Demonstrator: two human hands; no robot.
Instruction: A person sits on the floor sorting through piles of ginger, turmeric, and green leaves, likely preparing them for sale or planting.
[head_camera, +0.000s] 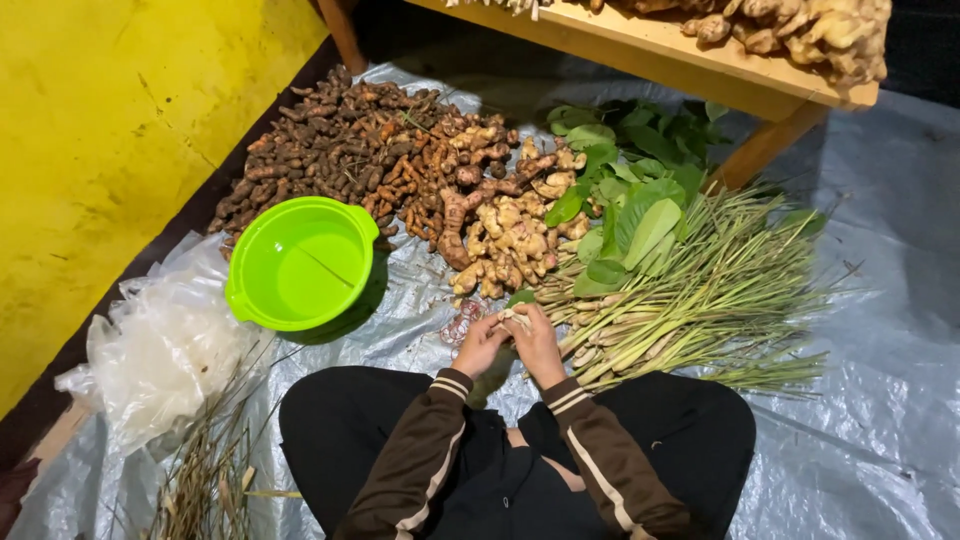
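I sit cross-legged on a plastic sheet. My left hand (480, 344) and my right hand (538, 342) meet in front of my knees, both closed on the pale base end of a lemongrass stalk (514, 316). A large bundle of lemongrass stalks (700, 290) lies just right of my hands, its green tops fanning to the right. Both arms wear brown sleeves with striped cuffs.
A green plastic basin (300, 262) stands to the left. Beyond it lie dark roots (330, 150), orange turmeric (440, 175), pale ginger (515, 240) and green leaves (630, 200). A wooden bench (700, 55) carries more ginger. Crumpled plastic bags (160, 350) and dry trimmings (210, 470) lie at left.
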